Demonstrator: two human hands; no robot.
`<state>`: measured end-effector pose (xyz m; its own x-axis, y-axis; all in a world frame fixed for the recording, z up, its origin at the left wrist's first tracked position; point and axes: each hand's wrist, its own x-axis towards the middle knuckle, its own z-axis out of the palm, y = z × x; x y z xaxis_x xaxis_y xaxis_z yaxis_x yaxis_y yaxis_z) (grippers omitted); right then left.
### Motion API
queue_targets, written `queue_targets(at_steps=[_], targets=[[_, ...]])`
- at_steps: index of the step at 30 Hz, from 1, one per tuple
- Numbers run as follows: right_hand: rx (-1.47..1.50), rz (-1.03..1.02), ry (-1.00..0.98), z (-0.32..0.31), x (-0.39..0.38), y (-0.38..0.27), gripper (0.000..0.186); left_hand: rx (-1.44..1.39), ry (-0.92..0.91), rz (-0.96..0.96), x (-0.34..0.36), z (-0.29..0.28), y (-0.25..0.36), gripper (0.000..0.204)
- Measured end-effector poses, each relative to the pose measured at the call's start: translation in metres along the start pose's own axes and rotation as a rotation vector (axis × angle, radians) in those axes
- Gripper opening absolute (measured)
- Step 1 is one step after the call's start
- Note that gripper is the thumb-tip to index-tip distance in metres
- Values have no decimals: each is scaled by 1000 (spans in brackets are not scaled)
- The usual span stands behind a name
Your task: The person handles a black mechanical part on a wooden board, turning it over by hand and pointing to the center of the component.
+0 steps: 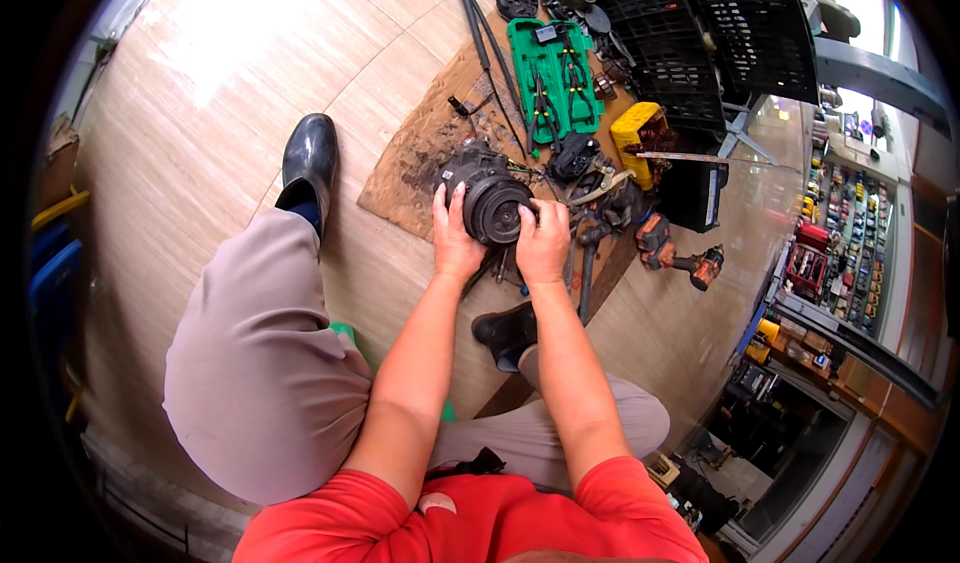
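Note:
Both of my hands are on a dark, grooved pulley (497,213) at the front of what looks like a car air-conditioning compressor (478,160). My left hand (456,235) grips the left side of the pulley, fingers curled over its rim. On the opposite side my right hand (543,244) holds the rim, its thumb near the front face. The compressor body rests on a stained brown board (407,171) on the floor, pulley towards me. My palms and fingers hide parts of its lower edge.
Beyond the compressor lies an open green case (523,58) of pliers. A yellow bin (636,123), black crates (660,48) and a black box (690,195) stand to the right. Nearer are a hammer (588,263) and a cordless drill (704,267). My boot (310,153) is at left.

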<state>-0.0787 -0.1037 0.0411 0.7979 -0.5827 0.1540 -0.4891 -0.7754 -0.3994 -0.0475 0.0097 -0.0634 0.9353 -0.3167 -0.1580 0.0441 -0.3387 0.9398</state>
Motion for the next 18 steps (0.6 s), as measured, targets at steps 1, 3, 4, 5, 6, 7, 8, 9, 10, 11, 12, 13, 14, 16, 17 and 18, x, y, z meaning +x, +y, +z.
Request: queue_targets(at_steps=[1, 3, 4, 5, 6, 7, 8, 9, 10, 11, 12, 13, 14, 16, 17, 18], targets=[[4, -13, 7, 1, 0, 1, 19, -1, -2, -2, 0, 0, 0, 112], [24, -25, 9, 1, 0, 2, 18, 2, -2, 0, 0, -1, 0, 112], [40, -24, 4, 0, 2, 2, 18, 5, 0, 3, 0, -1, 0, 112], [55, -23, -2, -1, 2, 2, 18, 7, 2, 6, 0, -1, 1, 112], [67, 5, -9, -1, 2, 2, 17, -3, 9, 10, 0, 0, 1, 112], [78, 34, -16, 0, 2, 2, 17, -13, 16, 14, 1, 0, 2, 113], [90, 63, -23, -1, 1, 1, 17, -24, 23, 19, 0, 0, 2, 113], [101, 80, -25, 0, 1, 1, 17, -23, 20, 19, 1, 0, 1, 113], [113, 98, -27, 0, 1, 0, 17, -22, 17, 20, 1, 1, 0, 113], [124, 115, -29, -1, 1, 0, 17, -21, 14, 21, 1, 1, -1, 113], [137, 137, -43, -1, 1, -1, 19, -21, 15, 21, 1, 1, -1, 113], [150, 159, -56, -2, 0, -1, 21, -22, 16, 20, 1, 1, 0, 113], [162, 180, -68, -3, 0, -1, 23, -23, 16, 20, 1, 1, 1, 113], [91, 106, -29, -4, 0, -10, 29, -29, 11, -3, 1, 1, -1, 114], [55, 68, -10, -5, -1, -14, 32, -32, 9, -14, 0, 1, -1, 114], [90, 145, -82, -5, -4, -15, 51, -35, 12, -10, 0, 1, 0, 112]])
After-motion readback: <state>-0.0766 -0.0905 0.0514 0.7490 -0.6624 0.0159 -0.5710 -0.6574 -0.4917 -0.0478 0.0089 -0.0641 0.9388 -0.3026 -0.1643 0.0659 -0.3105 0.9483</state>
